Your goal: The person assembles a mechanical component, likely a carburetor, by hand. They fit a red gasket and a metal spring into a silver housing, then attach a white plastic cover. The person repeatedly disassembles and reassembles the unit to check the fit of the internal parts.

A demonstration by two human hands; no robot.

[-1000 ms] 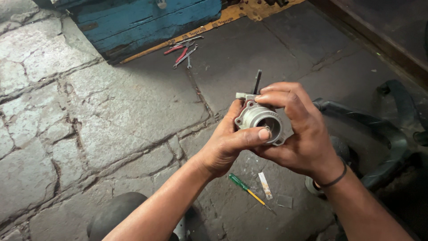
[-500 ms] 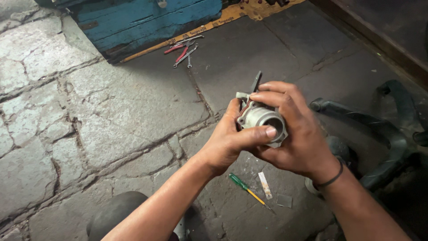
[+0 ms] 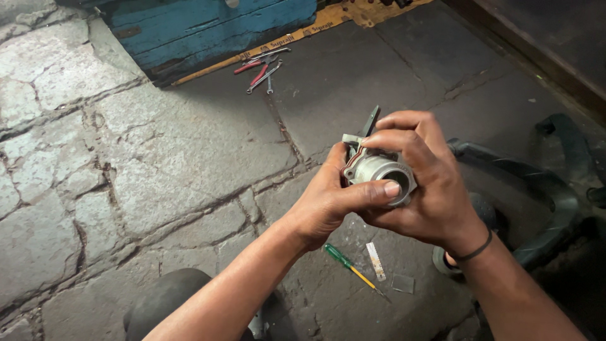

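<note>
Seen from the head camera, both hands cradle a grey metal housing (image 3: 379, 172) with a round bore above the stone floor (image 3: 158, 158). The left hand (image 3: 328, 199) grips it from the near side, thumb pressed across the rim of the bore; the right hand (image 3: 420, 189) wraps it from the far side, fingers curled over the top, so each grip is closed on the part. Its bore axis points toward the lower right, between both palms, equally near to each. A green-handled screwdriver (image 3: 350, 270) lies on the floor below, red-handled pliers (image 3: 259, 66) well apart by a blue crate (image 3: 208, 28). Against a second earlier, the housing has tilted, its bore less squarely toward the camera.
</note>
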